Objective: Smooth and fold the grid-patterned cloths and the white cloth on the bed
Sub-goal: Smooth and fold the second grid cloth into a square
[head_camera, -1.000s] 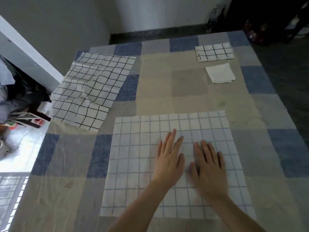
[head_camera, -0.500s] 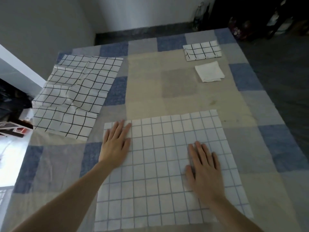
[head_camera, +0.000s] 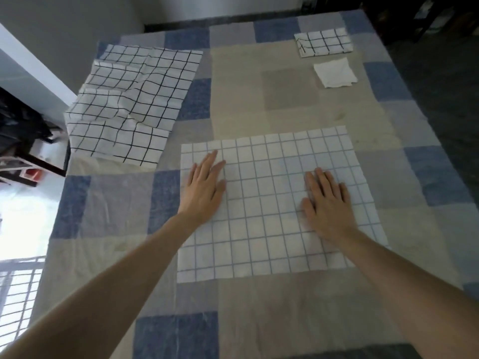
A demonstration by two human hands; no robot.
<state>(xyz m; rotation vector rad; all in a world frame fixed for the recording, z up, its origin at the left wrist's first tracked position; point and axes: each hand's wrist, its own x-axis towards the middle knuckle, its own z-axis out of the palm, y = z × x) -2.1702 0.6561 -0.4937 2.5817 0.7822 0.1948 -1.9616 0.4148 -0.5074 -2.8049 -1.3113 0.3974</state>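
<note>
Left hand (head_camera: 204, 189) and right hand (head_camera: 328, 202), fingers straight, released, pressing flat on square white blue-gridded cloth (head_camera: 269, 203) spread beneath them on patchwork bed (head_camera: 259, 307).

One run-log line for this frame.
smoothing | left hand flat, right hand flat on blue-grid cloth | black-grid cloth rumpled, unfolded
</note>
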